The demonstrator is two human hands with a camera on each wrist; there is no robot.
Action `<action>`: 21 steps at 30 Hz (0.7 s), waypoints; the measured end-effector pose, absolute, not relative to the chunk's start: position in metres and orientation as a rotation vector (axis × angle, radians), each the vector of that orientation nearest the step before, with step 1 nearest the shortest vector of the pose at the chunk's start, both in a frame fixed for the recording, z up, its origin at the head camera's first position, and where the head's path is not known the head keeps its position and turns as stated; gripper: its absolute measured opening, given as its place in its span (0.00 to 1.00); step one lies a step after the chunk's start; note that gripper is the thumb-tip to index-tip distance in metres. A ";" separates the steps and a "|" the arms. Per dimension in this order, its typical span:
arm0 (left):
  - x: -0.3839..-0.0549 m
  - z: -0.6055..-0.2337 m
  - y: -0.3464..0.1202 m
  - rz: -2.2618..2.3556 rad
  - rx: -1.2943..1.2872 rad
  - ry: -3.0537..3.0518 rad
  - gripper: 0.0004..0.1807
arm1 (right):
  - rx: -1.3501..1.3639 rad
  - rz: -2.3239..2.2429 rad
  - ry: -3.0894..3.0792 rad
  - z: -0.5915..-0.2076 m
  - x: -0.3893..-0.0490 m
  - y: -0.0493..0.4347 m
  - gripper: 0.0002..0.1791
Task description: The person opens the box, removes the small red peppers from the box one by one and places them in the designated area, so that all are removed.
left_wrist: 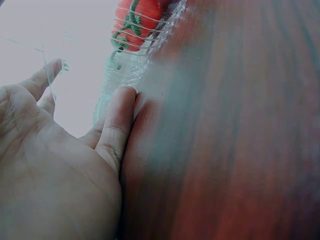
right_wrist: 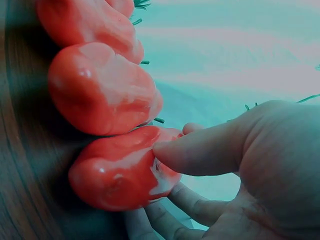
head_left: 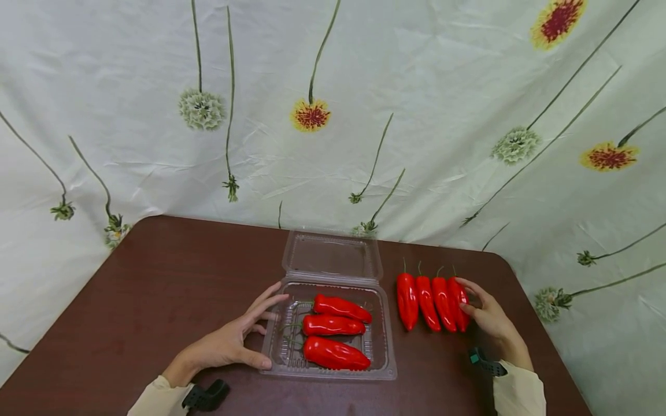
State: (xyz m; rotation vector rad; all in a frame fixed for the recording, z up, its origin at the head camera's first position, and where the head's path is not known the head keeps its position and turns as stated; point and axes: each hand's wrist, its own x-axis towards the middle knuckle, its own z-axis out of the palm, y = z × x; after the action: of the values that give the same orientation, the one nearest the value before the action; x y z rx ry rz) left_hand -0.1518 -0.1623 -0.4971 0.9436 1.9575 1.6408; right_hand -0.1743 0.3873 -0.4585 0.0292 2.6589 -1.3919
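Note:
A clear plastic clamshell box (head_left: 389,346) lies on the table, lid (head_left: 333,256) tipped back. Inside are three red peppers, the nearest being a thick one (head_left: 335,353), stems to the left. My left hand (head_left: 221,346) spreads along the box's left side, fingertips at the rim and thumb by the front corner. To the right of the box, several red peppers stand in a row, stems away from me. My right hand (head_left: 491,316) pinches the rightmost pepper (head_left: 458,303) between thumb and fingers; in the right wrist view that pepper (right_wrist: 117,175) touches its neighbour (right_wrist: 100,90).
The dark brown table (head_left: 171,277) ends at a pale floral cloth (head_left: 416,115) hanging behind and to the right. The raised lid reaches close to the table's back edge. A dark band (head_left: 206,396) sits on each wrist.

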 end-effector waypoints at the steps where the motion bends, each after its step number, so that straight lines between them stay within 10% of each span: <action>1: -0.152 -0.497 -0.162 1.643 0.943 1.956 0.56 | 0.035 -1.393 2.656 -0.459 -0.174 0.387 0.33; 21: -0.150 -0.496 -0.163 1.646 0.925 1.959 0.56 | 0.054 -1.378 2.668 -0.459 -0.173 0.388 0.33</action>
State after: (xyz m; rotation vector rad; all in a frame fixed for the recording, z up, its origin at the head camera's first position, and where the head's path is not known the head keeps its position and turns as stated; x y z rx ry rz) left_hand -0.1498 -0.1625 -0.4964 0.9254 1.9594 1.6460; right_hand -0.1730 0.3878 -0.4592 0.0543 2.6679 -1.3778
